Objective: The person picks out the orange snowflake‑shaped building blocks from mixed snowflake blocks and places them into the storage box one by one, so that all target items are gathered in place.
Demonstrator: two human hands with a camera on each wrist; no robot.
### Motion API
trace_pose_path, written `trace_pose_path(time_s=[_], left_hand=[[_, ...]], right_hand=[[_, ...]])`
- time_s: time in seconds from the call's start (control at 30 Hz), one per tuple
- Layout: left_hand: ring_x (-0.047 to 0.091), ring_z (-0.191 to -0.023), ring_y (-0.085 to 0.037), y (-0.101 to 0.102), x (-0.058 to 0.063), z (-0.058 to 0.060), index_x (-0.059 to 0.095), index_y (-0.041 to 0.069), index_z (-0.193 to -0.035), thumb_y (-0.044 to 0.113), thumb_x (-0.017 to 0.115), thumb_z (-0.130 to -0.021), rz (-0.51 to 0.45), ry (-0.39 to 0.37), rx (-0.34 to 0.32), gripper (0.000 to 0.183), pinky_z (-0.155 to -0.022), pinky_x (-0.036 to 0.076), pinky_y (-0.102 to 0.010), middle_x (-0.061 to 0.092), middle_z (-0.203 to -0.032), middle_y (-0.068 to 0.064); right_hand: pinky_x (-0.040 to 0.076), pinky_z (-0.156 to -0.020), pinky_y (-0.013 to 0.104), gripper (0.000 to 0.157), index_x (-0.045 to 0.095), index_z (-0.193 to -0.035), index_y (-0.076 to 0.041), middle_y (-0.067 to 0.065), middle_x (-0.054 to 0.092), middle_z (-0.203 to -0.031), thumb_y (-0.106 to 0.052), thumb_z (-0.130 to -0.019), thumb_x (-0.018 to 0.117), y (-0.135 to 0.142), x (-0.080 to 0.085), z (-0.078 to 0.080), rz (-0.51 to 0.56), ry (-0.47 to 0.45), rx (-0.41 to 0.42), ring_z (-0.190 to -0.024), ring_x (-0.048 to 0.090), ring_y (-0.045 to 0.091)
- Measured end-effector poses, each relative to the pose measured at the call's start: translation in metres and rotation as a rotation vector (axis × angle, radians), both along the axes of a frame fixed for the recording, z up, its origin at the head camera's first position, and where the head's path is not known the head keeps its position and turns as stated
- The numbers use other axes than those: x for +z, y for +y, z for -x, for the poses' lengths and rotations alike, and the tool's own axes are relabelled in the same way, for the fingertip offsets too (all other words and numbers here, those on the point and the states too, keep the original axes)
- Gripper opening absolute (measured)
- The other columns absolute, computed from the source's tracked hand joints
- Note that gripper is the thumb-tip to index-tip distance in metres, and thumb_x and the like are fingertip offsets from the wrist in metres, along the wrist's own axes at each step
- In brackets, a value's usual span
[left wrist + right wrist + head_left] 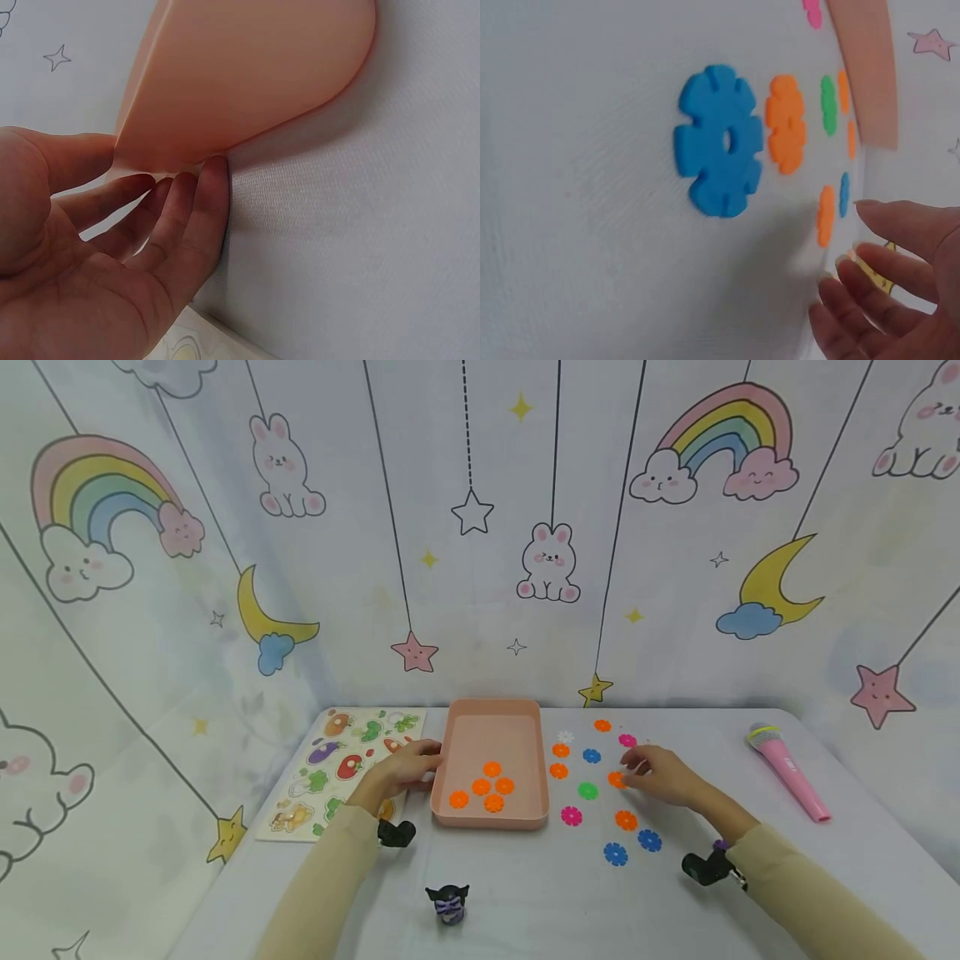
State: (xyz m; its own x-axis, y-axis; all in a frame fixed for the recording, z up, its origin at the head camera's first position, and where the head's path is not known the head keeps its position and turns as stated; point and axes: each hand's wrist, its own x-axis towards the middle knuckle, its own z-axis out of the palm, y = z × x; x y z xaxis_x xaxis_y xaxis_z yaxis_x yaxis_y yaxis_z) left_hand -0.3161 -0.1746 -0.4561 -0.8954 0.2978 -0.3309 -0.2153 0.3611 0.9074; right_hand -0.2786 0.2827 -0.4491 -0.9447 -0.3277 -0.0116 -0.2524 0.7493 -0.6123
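A peach tray holds several orange flower-shaped discs. My left hand holds the tray by its left side; in the left wrist view the thumb is at the rim and the bent fingers are against the outer wall. To the right of the tray, my right hand hovers with loosely bent fingers, thumb and fingertips apart and nothing between them. Its fingertips are close to an orange disc. A pink disc lies just beyond, and a blue disc shows large in the right wrist view.
More loose discs lie right of the tray: green, pink, blue and white. A vegetable puzzle board is at the left, a pink toy microphone at the right. A small dark figurine stands in front.
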Motion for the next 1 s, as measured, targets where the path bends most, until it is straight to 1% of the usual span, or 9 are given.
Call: trace_pose_path(time_s=[0.23,0.4,0.73,0.9,1.0], left_hand=[[0.056,-0.127,-0.031,0.000,-0.001,0.000,0.041,-0.002,-0.152,0.017,0.048,-0.109,-0.016,0.002,-0.005,0.048,-0.100,0.054,-0.045,0.053,-0.146,-0.019],[0.057,-0.126,-0.031,0.000,-0.001,0.000,0.041,-0.002,-0.152,0.017,0.049,-0.108,-0.014,0.004,-0.005,0.048,-0.101,0.054,-0.046,0.053,-0.146,-0.019],[0.055,-0.128,-0.033,-0.001,0.002,-0.002,0.038,-0.002,-0.154,0.017,0.048,-0.108,-0.004,-0.002,-0.017,0.051,-0.102,0.053,-0.046,0.050,-0.149,-0.022],[0.056,-0.126,-0.033,0.000,0.003,-0.002,0.039,-0.002,-0.153,0.017,0.048,-0.109,0.001,-0.002,-0.011,0.049,-0.101,0.054,-0.046,0.051,-0.147,-0.021],[0.055,-0.127,-0.033,-0.001,0.004,-0.002,0.038,-0.003,-0.154,0.016,0.047,-0.109,0.004,0.000,-0.012,0.049,-0.102,0.053,-0.046,0.049,-0.149,-0.022]], right_hand=[[0.058,-0.087,0.042,0.031,0.067,-0.117,0.002,0.009,0.066,-0.106,-0.017,-0.094,0.074,0.005,-0.012,0.006,0.010,-0.059,-0.047,-0.097,0.060,0.025],[0.057,-0.089,0.044,0.031,0.068,-0.116,0.001,0.009,0.066,-0.107,-0.019,-0.093,0.075,0.005,-0.017,0.010,0.012,-0.083,-0.074,-0.099,0.060,0.025],[0.057,-0.087,0.042,0.026,0.069,-0.110,-0.001,0.008,0.065,-0.102,-0.016,-0.091,0.076,-0.001,-0.020,0.013,0.006,-0.092,-0.106,-0.096,0.058,0.025],[0.057,-0.086,0.042,0.023,0.069,-0.107,0.000,0.008,0.065,-0.100,-0.014,-0.091,0.075,-0.002,-0.017,0.013,-0.011,-0.067,-0.108,-0.093,0.057,0.024],[0.057,-0.083,0.040,0.020,0.069,-0.107,0.001,0.008,0.065,-0.099,-0.012,-0.092,0.073,-0.002,-0.015,0.012,-0.014,-0.047,-0.107,-0.091,0.057,0.024]])
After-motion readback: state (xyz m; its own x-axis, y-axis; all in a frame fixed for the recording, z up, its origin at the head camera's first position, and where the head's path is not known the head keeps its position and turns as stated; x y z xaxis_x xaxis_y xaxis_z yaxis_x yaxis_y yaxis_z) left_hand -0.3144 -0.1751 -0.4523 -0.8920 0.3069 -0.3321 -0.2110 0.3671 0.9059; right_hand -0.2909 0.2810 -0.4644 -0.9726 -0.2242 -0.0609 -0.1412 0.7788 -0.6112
